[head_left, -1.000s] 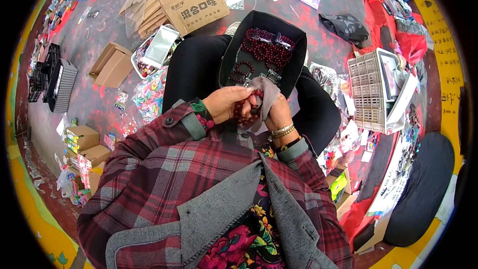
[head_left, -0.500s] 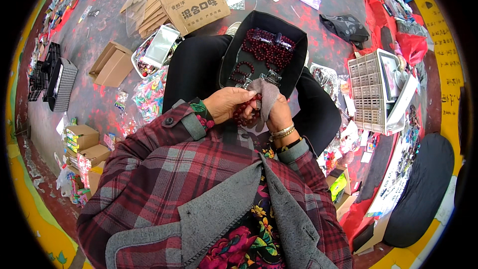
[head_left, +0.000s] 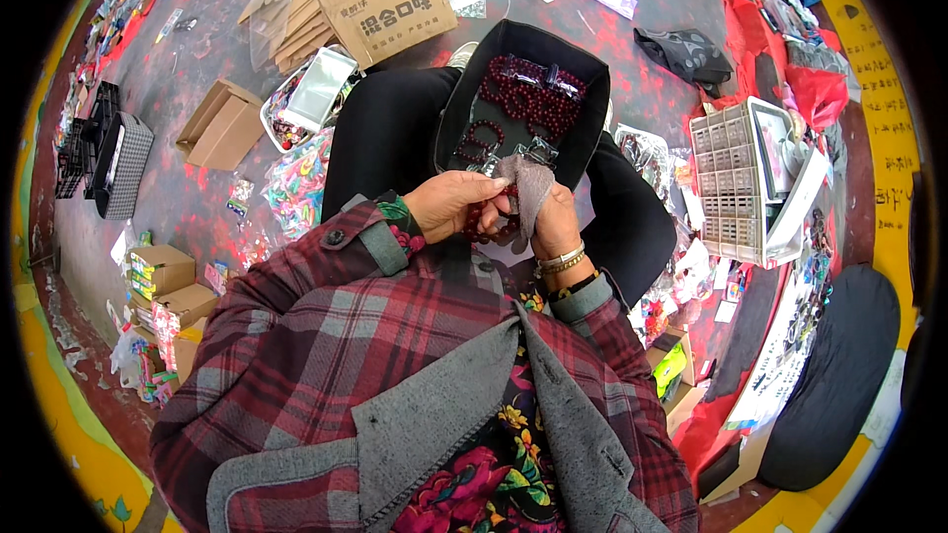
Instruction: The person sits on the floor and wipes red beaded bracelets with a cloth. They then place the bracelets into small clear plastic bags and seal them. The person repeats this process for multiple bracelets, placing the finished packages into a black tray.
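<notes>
My left hand (head_left: 452, 205) is closed on a dark red bead bracelet (head_left: 481, 224), with thumb and fingers pinching its beads in front of my lap. In my right hand (head_left: 556, 227) is a greyish-pink cloth (head_left: 530, 190), draped over the fingers and touching the beads. Part of the bracelet is hidden behind the cloth and fingers. Just beyond both hands, a black open box (head_left: 456, 104) rests between my legs. Inside it lie strings of dark red beads (head_left: 523, 99), a separate bead loop (head_left: 482, 141) and small clear packets (head_left: 536, 150).
Flattened cardboard and a carton (head_left: 395, 15) lie ahead to the left, near an open brown box (head_left: 219, 126) and a white tub (head_left: 321, 91). At right stand a beige plastic crate (head_left: 729, 183) and a black bag (head_left: 683, 57). Small goods line both sides.
The cloth has shifted slightly over the beads between my hands, and less of the bracelet shows below the fingers. Both hands stay in nearly the same place.
</notes>
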